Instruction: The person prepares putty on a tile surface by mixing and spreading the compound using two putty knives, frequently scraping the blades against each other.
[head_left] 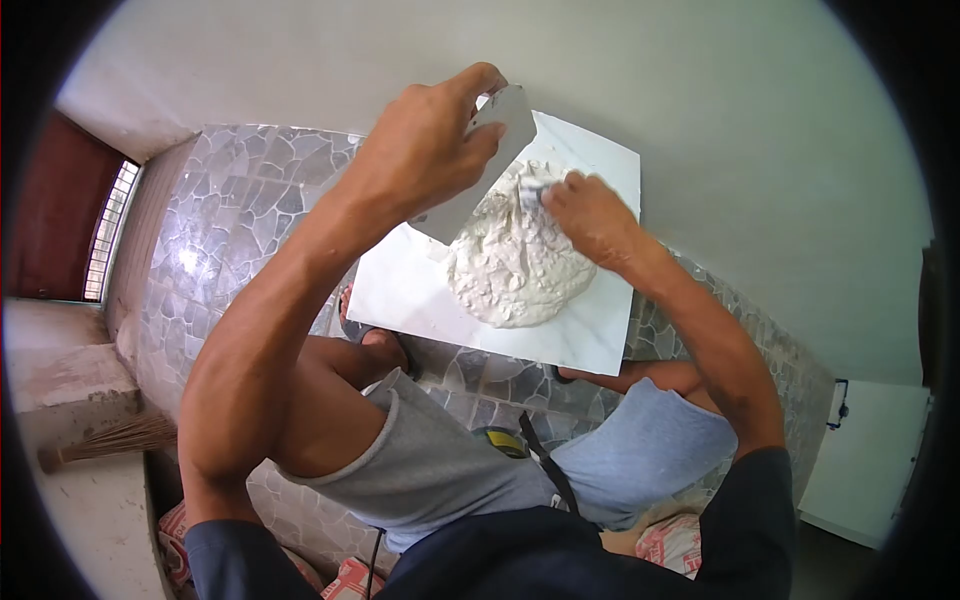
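My left hand [440,145] grips a flat grey metal plate [490,165], held tilted above the upper left part of a white board [400,290]. A wide mound of lumpy white paste [525,265] lies on the board. At the paste's upper right, my right hand [592,215] is closed around a small tool [535,193], which is blurred and partly hidden by the fingers. The tool's end is at the paste.
Stone-patterned floor [240,190] surrounds the board, with a pale wall [740,130] beyond. A straw broom [110,442] lies at the left. A yellow and black tape measure [505,442] is near my shorts. Red and white sacks [672,543] lie below.
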